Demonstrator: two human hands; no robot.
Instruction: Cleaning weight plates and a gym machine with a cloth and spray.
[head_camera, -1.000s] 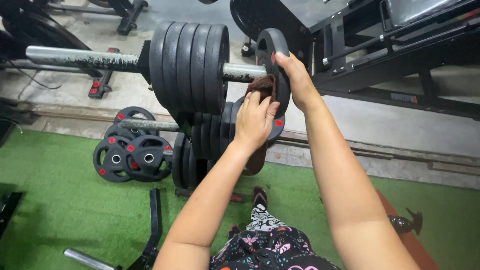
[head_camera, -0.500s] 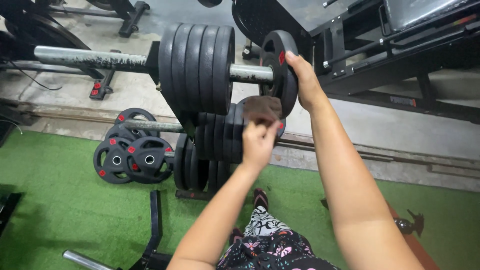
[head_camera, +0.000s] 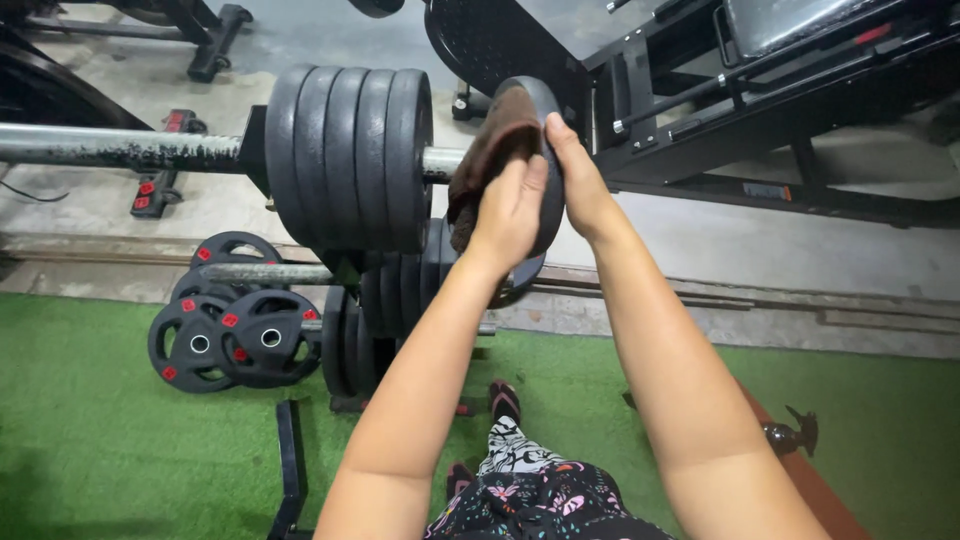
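Observation:
My left hand holds a dark brown cloth pressed flat against the inner face of a small black weight plate. That plate sits on the end of a steel barbell sleeve. My right hand grips the plate's right rim and steadies it. To the left on the same bar hangs a stack of several large black plates. The cloth covers most of the small plate's face and the bar's end.
More black plates with red marks lean on the green turf at lower left. A second loaded bar lies below. A black machine frame stands at the right on concrete. A small dark kettlebell-like object sits at right.
My left hand has risen from below the bar and spread the cloth against the small plate's face. My right hand kept hold of the plate's rim. The view shifted slightly.

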